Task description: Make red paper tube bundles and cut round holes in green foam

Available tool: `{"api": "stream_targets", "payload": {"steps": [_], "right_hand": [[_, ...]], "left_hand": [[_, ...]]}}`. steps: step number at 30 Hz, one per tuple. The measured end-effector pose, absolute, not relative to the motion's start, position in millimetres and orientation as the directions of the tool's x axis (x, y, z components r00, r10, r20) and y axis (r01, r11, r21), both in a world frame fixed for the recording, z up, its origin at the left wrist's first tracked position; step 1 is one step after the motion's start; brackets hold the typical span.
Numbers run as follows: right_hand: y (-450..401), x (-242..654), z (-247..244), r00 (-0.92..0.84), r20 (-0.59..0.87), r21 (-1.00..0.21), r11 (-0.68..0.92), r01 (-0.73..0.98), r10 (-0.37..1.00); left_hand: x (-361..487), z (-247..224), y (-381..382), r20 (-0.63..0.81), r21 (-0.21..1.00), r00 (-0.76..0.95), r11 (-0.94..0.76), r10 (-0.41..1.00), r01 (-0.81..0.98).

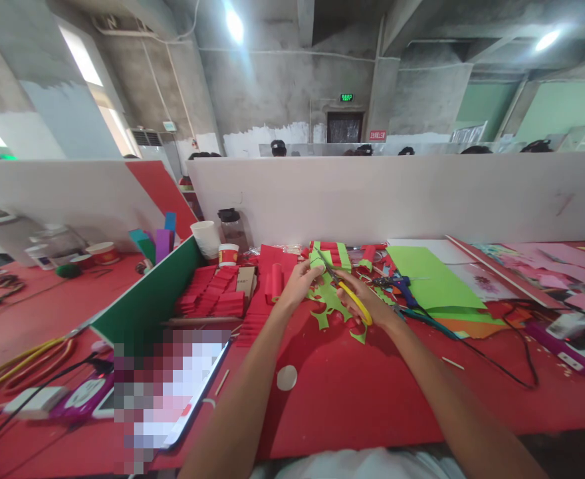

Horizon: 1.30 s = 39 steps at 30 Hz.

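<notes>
My left hand (301, 279) pinches a small piece of lime-green paper (316, 262) above the red table. In my right hand (367, 297) are yellow-handled scissors (355, 301), whose dark blades point up and left to the paper by my left fingers. Beneath both hands hangs or lies a cut-out lime-green scrap (328, 303) with rounded notches; which of the two I cannot tell. Behind the hands sit red rolls with green strips (343, 255). To the left of my left hand stands a red paper roll (276, 283).
Folded red paper (213, 293) and a pixelated tablet (187, 392) lie to the left, beside a green divider (147, 293). White cups (205, 238) stand behind. At right are green sheets (435, 279), a blue glue gun (406, 291) with its cord, and a purple power strip (572, 352).
</notes>
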State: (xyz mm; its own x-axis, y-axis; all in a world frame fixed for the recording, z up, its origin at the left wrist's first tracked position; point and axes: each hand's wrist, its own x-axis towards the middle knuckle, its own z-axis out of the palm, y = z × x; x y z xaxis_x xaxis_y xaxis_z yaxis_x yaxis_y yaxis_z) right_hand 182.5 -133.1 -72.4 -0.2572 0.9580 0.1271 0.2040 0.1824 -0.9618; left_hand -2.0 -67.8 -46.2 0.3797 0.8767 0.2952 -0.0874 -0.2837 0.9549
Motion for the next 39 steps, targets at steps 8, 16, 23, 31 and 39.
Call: {"api": "stream_targets", "payload": {"steps": [8, 16, 23, 31, 39], "right_hand": [[-132.5, 182.1, -74.5, -0.215, 0.120, -0.978, 0.152, 0.141, 0.969], [-131.7, 181.7, -76.5, -0.219, 0.136, -0.969, 0.176, 0.174, 0.966], [-134.5, 174.9, -76.5, -0.226, 0.134, -0.968, 0.176, 0.178, 0.965], [-141.4, 165.1, -73.3, -0.230, 0.147, -0.971, 0.184, 0.151, 0.962], [-140.1, 167.2, -75.1, -0.213, 0.203, -0.938, 0.252, 0.240, 0.956]], "left_hand": [[-2.2, -48.2, -63.3, 0.351, 0.935, 0.345, -0.346, 0.870, -0.080], [-1.8, -48.9, -65.2, 0.382, 0.924, 0.276, -0.365, 0.882, -0.113], [1.6, -48.3, -65.6, 0.386, 0.922, 0.280, -0.378, 0.879, -0.086], [1.3, -45.1, -69.5, 0.388, 0.921, 0.296, -0.381, 0.873, -0.084], [0.9, -43.2, -71.5, 0.392, 0.918, 0.317, -0.391, 0.864, -0.070]]}}
